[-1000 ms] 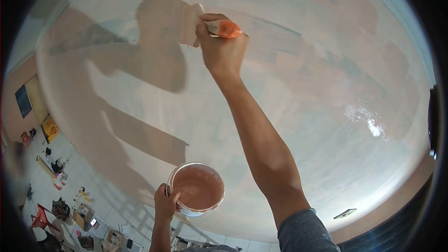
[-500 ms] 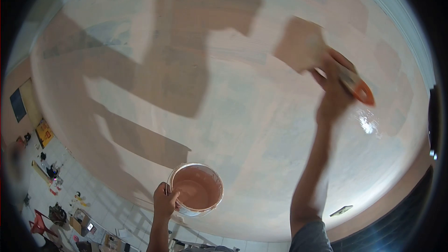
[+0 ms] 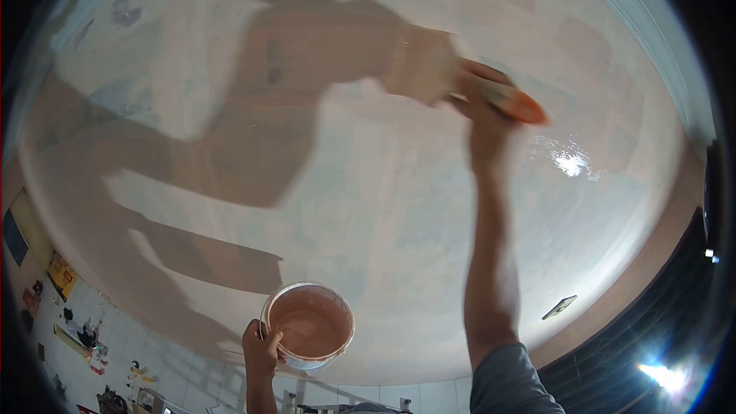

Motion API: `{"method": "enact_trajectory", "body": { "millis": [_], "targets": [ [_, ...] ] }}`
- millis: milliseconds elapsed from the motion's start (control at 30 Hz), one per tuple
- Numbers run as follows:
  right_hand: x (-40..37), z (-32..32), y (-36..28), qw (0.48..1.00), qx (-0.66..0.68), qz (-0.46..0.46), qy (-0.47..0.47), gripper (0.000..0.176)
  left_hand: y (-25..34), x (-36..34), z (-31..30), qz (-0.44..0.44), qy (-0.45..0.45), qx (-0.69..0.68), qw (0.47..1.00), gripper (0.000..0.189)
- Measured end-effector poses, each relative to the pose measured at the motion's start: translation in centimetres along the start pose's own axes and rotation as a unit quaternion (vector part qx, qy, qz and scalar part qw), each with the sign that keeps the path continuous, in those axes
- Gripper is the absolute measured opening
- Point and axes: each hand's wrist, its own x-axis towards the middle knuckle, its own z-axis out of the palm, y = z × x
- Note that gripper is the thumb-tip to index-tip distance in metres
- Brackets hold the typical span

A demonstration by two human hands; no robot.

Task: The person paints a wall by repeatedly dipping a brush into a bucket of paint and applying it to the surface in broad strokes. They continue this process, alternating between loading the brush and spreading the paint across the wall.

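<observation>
My right hand [image 3: 484,103] is closed around the handle of a wide paintbrush [image 3: 422,67] with an orange handle end. Its broad, pale bristles point left and appear to lie against the wall [image 3: 391,207], which is patchy pink and grey-green. Low in the view, my left hand [image 3: 261,346] grips the rim of a round paint bucket [image 3: 308,286], thumb inside the edge. Pinkish-brown paint [image 3: 307,330] fills part of the bucket, which is tilted so its inside shows. The brush and right hand are slightly blurred.
Dark shadows [image 3: 268,123] of my arms, brush and bucket fall across the wall. A switch plate [image 3: 560,307] sits at lower right, near a bright lamp [image 3: 665,376]. White moulding [image 3: 636,15] edges the top right. Assorted items [image 3: 80,333] lie on the tiled floor at lower left.
My right hand and the paintbrush have swept left and slightly down across the wall, bristles now meeting their shadow. The bucket appears a little lower and further left; the camera view has shifted too.
</observation>
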Motion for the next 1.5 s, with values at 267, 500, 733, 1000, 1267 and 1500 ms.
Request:
{"method": "enact_trajectory", "body": {
  "millis": [267, 500, 733, 1000, 1267, 1500],
  "targets": [
    [1.2, -11.5, -6.6, 0.973, -0.169, -0.001, 0.160, 0.029, 1.3, 0.5, 0.1, -0.009, -0.017, 0.025, 0.999, 0.024],
    [1.9, 0.9, -4.5, 0.998, 0.006, 0.054, -0.015, 0.021, 1.6, 1.4, 0.0, -0.023, -0.026, 0.060, 0.998, 0.019],
    [3.0, -4.8, -3.6, 0.998, -0.046, 0.029, 0.018, 0.025, 0.8, 1.5, -0.4, -0.031, -0.030, 0.062, 0.997, 0.014],
    [3.8, -15.1, -5.3, 0.910, -0.347, -0.154, 0.168, 0.013, -0.1, 2.1, -0.3, -0.034, -0.030, 0.059, 0.997, 0.015],
    [3.0, -3.3, -1.8, 0.775, -0.552, -0.291, 0.094, 0.011, 0.4, 1.5, 0.1, -0.038, -0.025, 0.056, 0.997, 0.015],
    [-3.4, 14.2, -6.7, 0.918, -0.329, -0.213, -0.055, 0.017, 1.3, 1.6, -0.2, -0.015, -0.040, 0.056, 0.997, 0.013]
  ]
}}
